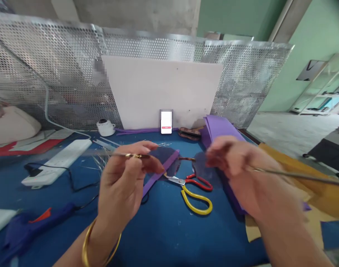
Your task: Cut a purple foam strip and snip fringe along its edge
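My left hand (125,178) is raised over the blue table (163,230), its thumb and fingers pinched on a thin metal wire (119,154) with a small gold piece at the pinch. A gold bangle sits on that wrist. My right hand (236,163) is closed too, blurred by motion, around a thin wire or stick (297,175) that runs off to the right. Between the hands lies a dark purple petal-shaped piece (169,159). Below it rest scissors (194,189) with one red and one yellow handle.
A purple strip (155,176), a stack of purple sheets (219,128) and tan sheets (319,185) lie on the table. A blue glue gun (33,224), a white power strip (56,161), a phone (166,121) and a white board against perforated metal screens stand around.
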The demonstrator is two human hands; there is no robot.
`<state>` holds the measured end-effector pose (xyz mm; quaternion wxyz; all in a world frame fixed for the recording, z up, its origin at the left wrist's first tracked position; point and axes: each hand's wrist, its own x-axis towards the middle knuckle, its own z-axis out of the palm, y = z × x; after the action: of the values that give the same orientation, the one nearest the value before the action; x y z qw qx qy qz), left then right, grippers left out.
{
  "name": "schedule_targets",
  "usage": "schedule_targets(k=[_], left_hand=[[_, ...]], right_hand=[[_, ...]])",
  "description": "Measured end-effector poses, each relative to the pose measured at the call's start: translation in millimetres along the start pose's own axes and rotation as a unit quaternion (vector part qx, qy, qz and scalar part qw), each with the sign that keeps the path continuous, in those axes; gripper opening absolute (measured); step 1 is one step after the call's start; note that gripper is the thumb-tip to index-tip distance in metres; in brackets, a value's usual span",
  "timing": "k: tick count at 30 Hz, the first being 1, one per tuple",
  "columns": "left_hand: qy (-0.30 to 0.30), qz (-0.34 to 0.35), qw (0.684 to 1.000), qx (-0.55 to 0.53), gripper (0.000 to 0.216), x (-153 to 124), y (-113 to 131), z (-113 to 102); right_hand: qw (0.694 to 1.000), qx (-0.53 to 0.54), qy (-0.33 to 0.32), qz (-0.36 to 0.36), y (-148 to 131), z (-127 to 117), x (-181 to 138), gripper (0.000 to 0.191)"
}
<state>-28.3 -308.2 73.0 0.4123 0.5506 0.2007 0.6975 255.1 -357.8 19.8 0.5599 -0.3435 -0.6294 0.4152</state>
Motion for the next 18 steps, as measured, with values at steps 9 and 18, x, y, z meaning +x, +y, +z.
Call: schedule_targets(k=[9, 18], left_hand=[[0.039, -0.229, 0.964, 0.132, 0.034, 3, -55, -16], [-0.054, -0.271, 0.894, 0.353, 0.048, 2, -82, -28]], right_hand=[[0.962, 0.004, -0.054, 0.268, 18, 58, 96, 0.030], [0.942, -0.022, 0.052, 0.331, 56, 43, 114, 0.021]])
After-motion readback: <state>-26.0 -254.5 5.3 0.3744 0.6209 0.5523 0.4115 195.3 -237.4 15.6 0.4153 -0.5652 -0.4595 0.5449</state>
